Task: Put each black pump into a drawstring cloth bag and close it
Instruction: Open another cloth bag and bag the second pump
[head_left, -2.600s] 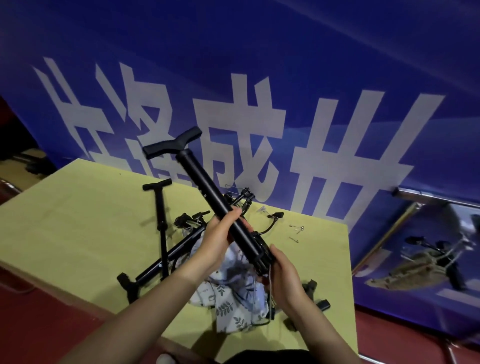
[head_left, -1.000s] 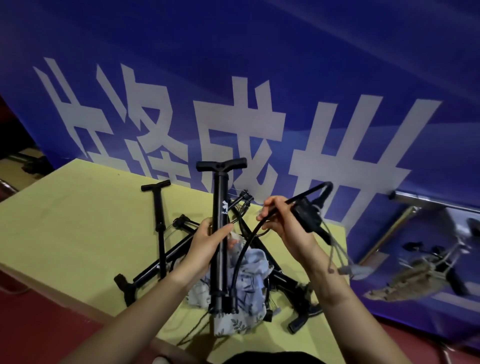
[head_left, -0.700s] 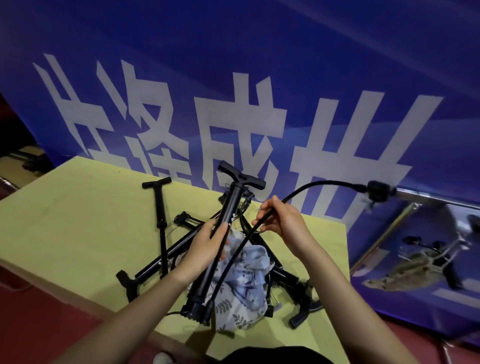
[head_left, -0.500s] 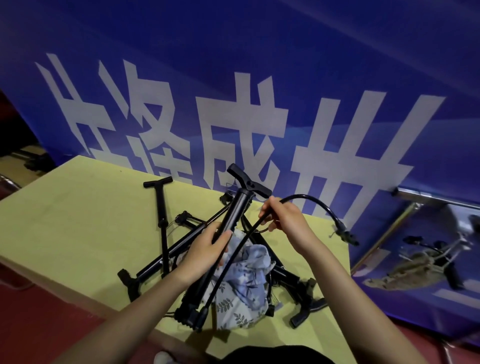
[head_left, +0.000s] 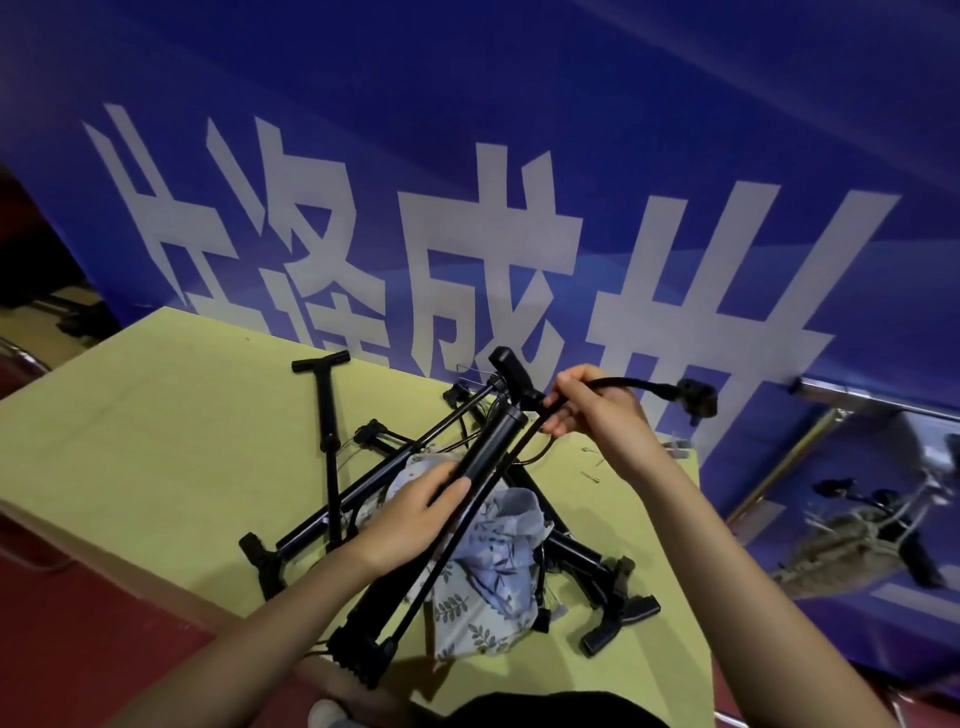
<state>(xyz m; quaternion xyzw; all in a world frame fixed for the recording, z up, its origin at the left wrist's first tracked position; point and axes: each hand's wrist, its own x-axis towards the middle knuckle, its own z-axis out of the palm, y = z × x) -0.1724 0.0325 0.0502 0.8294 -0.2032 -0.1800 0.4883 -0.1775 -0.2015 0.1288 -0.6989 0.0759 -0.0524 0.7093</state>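
Behind the table (head_left: 130, 415), I saw large white Chinese characters on a blue banner (head_left: 519, 156). A leaf-printed cloth bag (head_left: 493, 561) lay crumpled among other black pumps (head_left: 327, 441); whether it held anything I could not tell. My left hand (head_left: 415, 519) gripped the tilted pump (head_left: 483, 457) by its barrel above the bag, while my right hand (head_left: 592, 410) pinched its hose (head_left: 634, 384).

Yellow-green table (head_left: 130, 447) under the work, running off to the left of the fingers; blue banner (head_left: 571, 130) with large white characters rising behind them; red floor (head_left: 78, 639) below and left; small metal pins (head_left: 589, 474) on the tabletop just right of the fingers
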